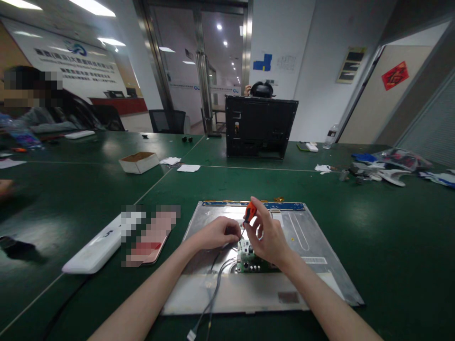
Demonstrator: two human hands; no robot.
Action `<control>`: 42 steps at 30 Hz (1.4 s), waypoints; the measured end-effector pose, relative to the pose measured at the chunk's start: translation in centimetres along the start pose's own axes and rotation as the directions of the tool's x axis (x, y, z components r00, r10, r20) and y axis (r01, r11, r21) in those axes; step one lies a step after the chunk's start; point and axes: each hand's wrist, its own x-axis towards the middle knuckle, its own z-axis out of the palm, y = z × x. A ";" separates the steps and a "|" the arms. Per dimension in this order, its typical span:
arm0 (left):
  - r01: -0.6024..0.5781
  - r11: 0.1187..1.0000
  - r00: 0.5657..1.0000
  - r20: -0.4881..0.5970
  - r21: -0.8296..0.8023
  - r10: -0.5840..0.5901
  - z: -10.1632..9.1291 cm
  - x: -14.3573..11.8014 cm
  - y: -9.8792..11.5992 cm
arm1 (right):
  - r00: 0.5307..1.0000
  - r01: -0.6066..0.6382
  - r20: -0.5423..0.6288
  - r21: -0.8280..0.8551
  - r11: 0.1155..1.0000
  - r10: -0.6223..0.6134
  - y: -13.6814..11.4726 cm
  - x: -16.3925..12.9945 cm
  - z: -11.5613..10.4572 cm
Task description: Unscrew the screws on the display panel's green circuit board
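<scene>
My right hand [272,237] grips a small screwdriver [250,211] with an orange and dark handle. Its thin shaft points down to the upper left corner of a green circuit board [245,262]. Close beside the tip, my left hand [222,233] has its fingers pinched together. Whatever they hold, if anything, is hidden. The board lies on the metal back of a flat display panel [316,239], partly covered by my right hand. Grey cables [217,284] run from the board's left side over the panel's near edge, ending in a white connector [191,335].
Left of the panel lie a pink phone [156,241] and a white device [95,251]. A cardboard box [139,163] and paper scraps [188,168] lie farther off. A black monitor housing [261,128] stands opposite, with a person behind it. Plastic bags [401,158] sit far right.
</scene>
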 end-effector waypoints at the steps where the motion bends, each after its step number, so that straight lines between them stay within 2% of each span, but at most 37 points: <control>1: 0.000 1.000 1.000 0.003 0.004 0.000 0.0 0.0 0.0 | 1.000 -0.004 -0.010 -0.013 1.000 0.004 0.0 0.0 0.1; 8: 0.008 0.999 1.000 -0.002 0.045 -0.008 -0.2 0.0 0.1 | 0.999 -0.034 -0.039 -0.096 0.995 0.030 0.3 -0.1 0.3; 17: -0.004 1.000 1.000 0.006 -0.007 0.004 -0.1 0.1 0.2 | 0.999 -0.009 0.037 0.012 1.000 0.009 0.0 -0.2 0.0; 26: 0.010 1.000 1.000 0.005 0.013 -0.010 -0.1 0.0 0.0 | 1.000 0.006 -0.014 -0.069 0.998 -0.007 0.2 0.0 0.2; 37: 0.016 0.999 1.000 0.000 -0.030 -0.016 0.0 0.0 0.1 | 0.998 -0.017 0.057 0.014 1.000 0.016 -0.2 0.0 -0.2; 42: 0.008 0.999 1.000 0.003 -0.044 -0.008 0.0 0.0 0.1 | 0.999 -0.019 0.043 -0.010 1.000 0.020 0.0 0.0 0.0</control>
